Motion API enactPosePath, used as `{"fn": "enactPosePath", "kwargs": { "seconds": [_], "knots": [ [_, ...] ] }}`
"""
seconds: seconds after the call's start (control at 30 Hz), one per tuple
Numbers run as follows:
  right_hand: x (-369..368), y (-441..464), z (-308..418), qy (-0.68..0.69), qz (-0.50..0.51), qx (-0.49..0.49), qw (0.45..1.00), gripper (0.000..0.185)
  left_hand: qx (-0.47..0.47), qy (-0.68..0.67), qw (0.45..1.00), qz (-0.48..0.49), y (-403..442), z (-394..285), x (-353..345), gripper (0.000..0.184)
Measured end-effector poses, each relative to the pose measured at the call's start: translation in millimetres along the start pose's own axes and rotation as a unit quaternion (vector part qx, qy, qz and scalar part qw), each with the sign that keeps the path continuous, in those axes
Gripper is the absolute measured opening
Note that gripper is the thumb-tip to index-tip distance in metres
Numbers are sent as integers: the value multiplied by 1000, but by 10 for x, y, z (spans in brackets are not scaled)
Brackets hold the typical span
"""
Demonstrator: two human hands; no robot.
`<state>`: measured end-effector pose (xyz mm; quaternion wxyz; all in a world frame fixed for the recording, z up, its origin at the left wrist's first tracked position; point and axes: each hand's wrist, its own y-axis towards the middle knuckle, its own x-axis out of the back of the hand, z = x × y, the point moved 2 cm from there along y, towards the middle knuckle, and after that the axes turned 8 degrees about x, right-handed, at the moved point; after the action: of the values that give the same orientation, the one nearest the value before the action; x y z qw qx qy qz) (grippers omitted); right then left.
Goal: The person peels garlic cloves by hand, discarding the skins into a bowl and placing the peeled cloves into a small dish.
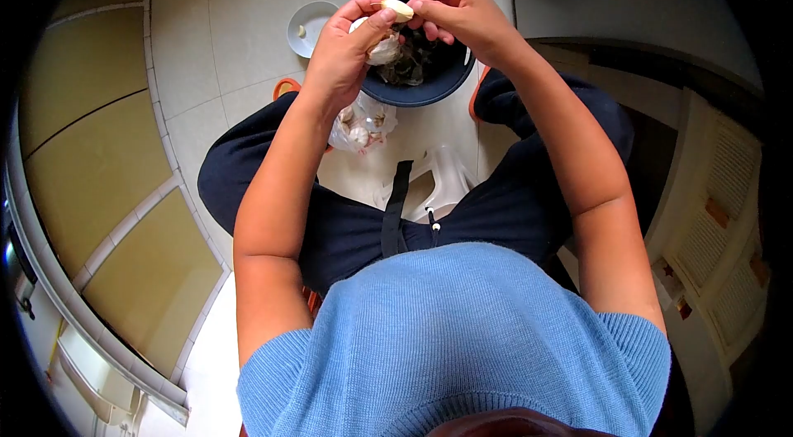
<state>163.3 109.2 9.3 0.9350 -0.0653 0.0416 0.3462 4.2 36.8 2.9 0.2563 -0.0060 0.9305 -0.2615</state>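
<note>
Head view: left-hand fingers (pixel 376 22) are clamping a garlic clove (pixel 399 10); right-hand fingers (pixel 436 14) are pinching its tip; right of them, sheets (pixel 732 168) are showing unreadably small writing.

Blue knit top (pixel 454 325), ribbed sleeves (pixel 634 350); navy trousers (pixel 524 197)

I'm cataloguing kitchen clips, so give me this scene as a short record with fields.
left hand: holds a pale garlic clove and some papery garlic
right hand: thumb and finger at the clove's end
below hands: dark basin with papery scraps inside
left of basin: white bowl, small pale piece inside
nearer the person: clear bag with garlic bulbs
</note>
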Motion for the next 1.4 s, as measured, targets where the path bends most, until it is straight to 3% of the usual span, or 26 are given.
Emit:
{"fn": "enactPosePath", "kwargs": {
  "seconds": [0.27,0.87,0.97,1.03,1.13,1.4],
  "knots": [
    [-3,-2,-34,-71,7,-10,997,12,-1,27,1000,-11,14,41,36,22],
    [-17,-26,-35,5,29,-17,999,11,7,22,1000,14,-13,13,8,25],
    [-41,-2,-84,-19,7,34,999,13,0,10,1000,7,-12,9,-12,26],
    [-53,-6,-64,-154,-17,92,984,13,6,19,1000,1,-35,-28,-43,27],
    [-77,-46,1,-245,7,140,959,11,2,58,998,-9,-13,12,-20,27],
    [-67,-46,60,-342,-50,233,909,10,-20,157,987,-22,-28,-10,-39,28]
  ]
}}
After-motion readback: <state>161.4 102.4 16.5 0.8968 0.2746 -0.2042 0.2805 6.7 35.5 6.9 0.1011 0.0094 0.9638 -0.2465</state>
